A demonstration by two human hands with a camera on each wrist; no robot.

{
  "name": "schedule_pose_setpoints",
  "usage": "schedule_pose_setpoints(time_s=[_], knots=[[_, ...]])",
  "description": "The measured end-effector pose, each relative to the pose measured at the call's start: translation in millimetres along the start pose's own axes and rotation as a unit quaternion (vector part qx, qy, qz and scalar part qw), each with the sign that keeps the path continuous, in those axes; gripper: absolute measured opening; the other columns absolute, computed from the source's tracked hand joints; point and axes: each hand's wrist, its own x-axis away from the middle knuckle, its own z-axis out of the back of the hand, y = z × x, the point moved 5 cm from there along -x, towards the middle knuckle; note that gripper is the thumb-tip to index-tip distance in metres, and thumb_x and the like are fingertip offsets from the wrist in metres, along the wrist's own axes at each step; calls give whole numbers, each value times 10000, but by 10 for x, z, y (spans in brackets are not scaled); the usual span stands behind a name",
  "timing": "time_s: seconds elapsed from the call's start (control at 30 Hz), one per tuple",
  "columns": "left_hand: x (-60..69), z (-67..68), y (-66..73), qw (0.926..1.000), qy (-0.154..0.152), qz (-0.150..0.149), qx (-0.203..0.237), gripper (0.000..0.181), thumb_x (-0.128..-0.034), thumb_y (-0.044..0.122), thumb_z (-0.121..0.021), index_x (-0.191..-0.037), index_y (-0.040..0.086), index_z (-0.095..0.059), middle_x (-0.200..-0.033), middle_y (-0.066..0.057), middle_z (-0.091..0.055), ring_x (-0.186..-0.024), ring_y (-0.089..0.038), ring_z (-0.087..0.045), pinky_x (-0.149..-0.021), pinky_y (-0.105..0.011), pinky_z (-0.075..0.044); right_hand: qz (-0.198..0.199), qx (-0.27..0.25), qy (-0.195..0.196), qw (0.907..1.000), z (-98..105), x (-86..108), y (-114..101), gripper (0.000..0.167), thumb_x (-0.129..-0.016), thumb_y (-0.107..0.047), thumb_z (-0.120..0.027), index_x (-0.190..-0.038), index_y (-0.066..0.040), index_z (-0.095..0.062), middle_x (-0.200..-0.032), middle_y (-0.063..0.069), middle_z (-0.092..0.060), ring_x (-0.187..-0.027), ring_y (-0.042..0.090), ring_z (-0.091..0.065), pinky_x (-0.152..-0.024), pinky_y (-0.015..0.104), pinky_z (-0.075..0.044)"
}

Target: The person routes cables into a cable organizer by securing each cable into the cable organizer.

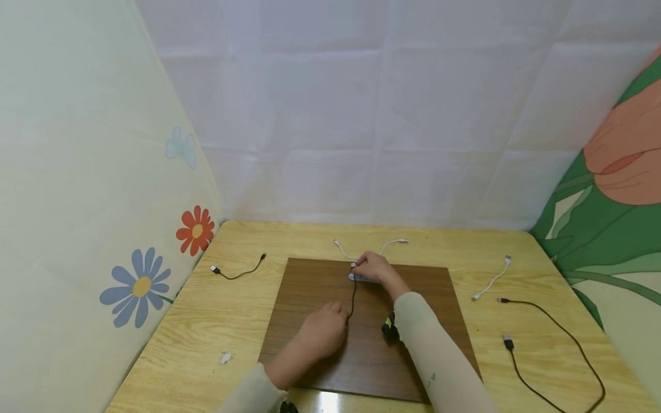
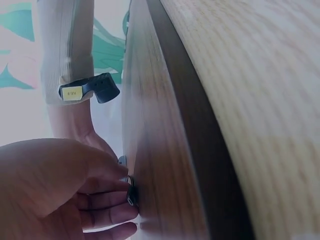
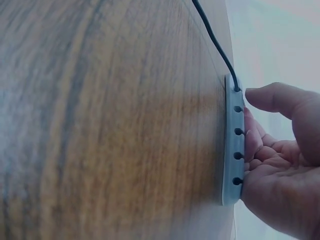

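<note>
A pale grey cable organizer [image 3: 232, 145] with a row of slots lies near the far edge of a dark brown wooden board [image 1: 413, 367]. A thin black USB cable [image 1: 353, 301] runs through its leftmost slot, the silver plug beyond it. My right hand [image 1: 376, 268] pinches the cable at the plug end; in the right wrist view the organizer hides the plug, and the other fingers curl behind it. Low over the board, my left hand [image 1: 324, 330] holds the cable's near end, whose small black connector [image 2: 131, 195] shows by the fingertips in the left wrist view.
A short black cable [image 1: 237, 276] lies on the wooden table [image 1: 196, 327] at left, near a white scrap [image 1: 225, 358]. White cables [image 1: 395, 241] lie behind the board. On the right are a short white cable [image 1: 493, 281] and a longer black cable [image 1: 573, 338].
</note>
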Motion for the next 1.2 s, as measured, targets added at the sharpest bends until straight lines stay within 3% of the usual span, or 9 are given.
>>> schedule_pose_setpoints(time_s=[0.33, 0.53, 0.7, 0.87, 0.97, 1.1, 1.2], knots=[[36, 19, -248, 9979, -110, 232, 594, 240, -959, 338, -684, -1014, 105, -687, -945, -7, -616, -908, -171, -614, -731, -325, -565, 244, -359, -117, 9990, -28, -17, 26, 238, -838, -146, -731, -1021, -34, -628, -964, 74, -653, -867, 195, -581, -772, 320, -478], [83, 107, -567, 9956, 156, 570, 734, 282, -994, 357, -642, -1025, 81, -690, -1005, -46, -659, -953, -220, -638, -777, -373, -578, 603, -492, -330, 9964, -35, -22, 18, 243, -826, -75, -663, -1054, -4, -624, -963, 85, -642, -863, 186, -576, -769, 290, -469], [130, 166, -896, 9903, 292, 1036, 882, 341, -999, 367, -639, -1084, 42, -699, -1024, -93, -684, -988, -278, -658, -813, -425, -573, 930, -354, -456, 9940, -2, 42, 36, 208, -848, -41, -645, -1049, 4, -614, -952, 98, -639, -864, 203, -580, -780, 322, -490], [221, 190, -1308, 9799, 216, 1704, 1018, 362, -1010, 372, -624, -1082, 26, -703, -987, -107, -687, -923, -287, -665, -756, -435, -571, 1428, 277, -507, 9881, 35, 131, 37, 198, -869, -50, -701, -1052, -7, -637, -1002, 101, -655, -934, 235, -610, -871, 425, -520], [293, 185, -1579, 9722, 230, 2041, 1123, 373, -1017, 364, -613, -1105, 14, -705, -1016, -130, -699, -908, -303, -678, -731, -450, -572, 1762, 800, -512, 9798, 46, 180, 21, 220, -877, -81, -725, -1078, -18, -664, -1055, 104, -647, -1005, 263, -593, -939, 474, -491], [399, 160, -1904, 9615, 205, 2440, 1250, 374, -1029, 343, -589, -1130, -2, -693, -1041, -154, -699, -893, -313, -680, -705, -460, -571, 1808, 1491, -535, 9707, 82, 284, 15, 312, -884, -132, -751, -1168, -28, -673, -1145, 142, -617, -1088, 320, -550, -974, 509, -449], [477, 149, -2095, 9548, 123, 2669, 1302, 360, -1034, 305, -581, -1139, -24, -684, -1062, -184, -689, -902, -330, -674, -720, -474, -567, 1477, 1929, -625, 9680, 123, 388, 74, 458, -909, -192, -757, -1310, -22, -618, -1306, 202, -572, -1210, 387, -519, -1026, 543, -426]])
